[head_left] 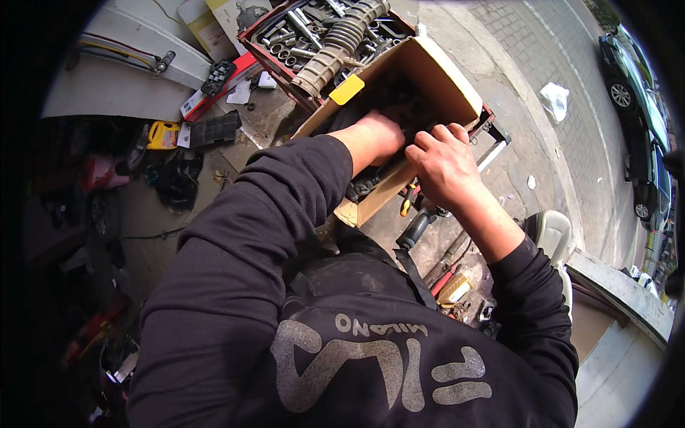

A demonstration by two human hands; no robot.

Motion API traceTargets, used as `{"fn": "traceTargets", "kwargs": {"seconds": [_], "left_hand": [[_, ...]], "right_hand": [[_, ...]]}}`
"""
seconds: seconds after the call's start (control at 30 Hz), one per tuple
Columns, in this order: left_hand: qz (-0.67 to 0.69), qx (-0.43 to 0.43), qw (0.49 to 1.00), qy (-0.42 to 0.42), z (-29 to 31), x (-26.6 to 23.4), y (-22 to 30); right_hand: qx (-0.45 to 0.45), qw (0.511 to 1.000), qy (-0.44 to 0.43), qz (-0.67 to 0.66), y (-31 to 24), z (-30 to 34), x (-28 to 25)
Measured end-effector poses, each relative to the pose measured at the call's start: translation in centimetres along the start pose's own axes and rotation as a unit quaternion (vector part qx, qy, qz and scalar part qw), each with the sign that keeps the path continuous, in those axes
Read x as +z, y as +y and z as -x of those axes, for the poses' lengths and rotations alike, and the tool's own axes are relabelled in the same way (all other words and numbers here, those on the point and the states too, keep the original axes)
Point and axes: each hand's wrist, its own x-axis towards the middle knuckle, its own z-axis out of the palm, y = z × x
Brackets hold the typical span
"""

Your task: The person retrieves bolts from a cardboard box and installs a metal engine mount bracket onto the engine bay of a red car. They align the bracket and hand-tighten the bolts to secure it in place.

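An open cardboard box (451,75) stands tilted in front of me, with dark parts (366,184) lying in its shadowed inside. My left hand (381,137) reaches down into it, and its fingers are hidden in the dark. On the box's near right edge, my right hand (447,164) curls its fingers over the rim and grips the cardboard. A yellow tag (347,90) sticks up at the box's left edge. What my left hand touches inside cannot be made out.
A red tool tray (251,37) with sockets, wrenches and a ribbed hose (341,47) lies behind the box. Below it are a screwdriver (407,200) and a black-handled tool (415,230). A yellow bottle (163,135) stands at left; parked cars (635,128) line the far right.
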Motion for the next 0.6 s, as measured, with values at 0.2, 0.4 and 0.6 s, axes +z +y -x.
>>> {"fn": "traceTargets", "kwargs": {"seconds": [0.2,0.4,0.6], "left_hand": [[0.055,-0.038,0.998,0.013,-0.9,1.5,0.0],[0.013,-0.038,0.999,-0.008,-1.0,2.0,0.4],[0.029,-0.042,0.999,-0.007,-0.5,1.5,0.4]], "right_hand": [[0.006,1.000,-0.014,0.011,0.0,0.0,0.0],[0.013,0.999,-0.026,0.015,-0.2,-0.1,-0.2],[0.013,1.000,-0.022,0.017,-0.3,-0.1,-0.2]]}}
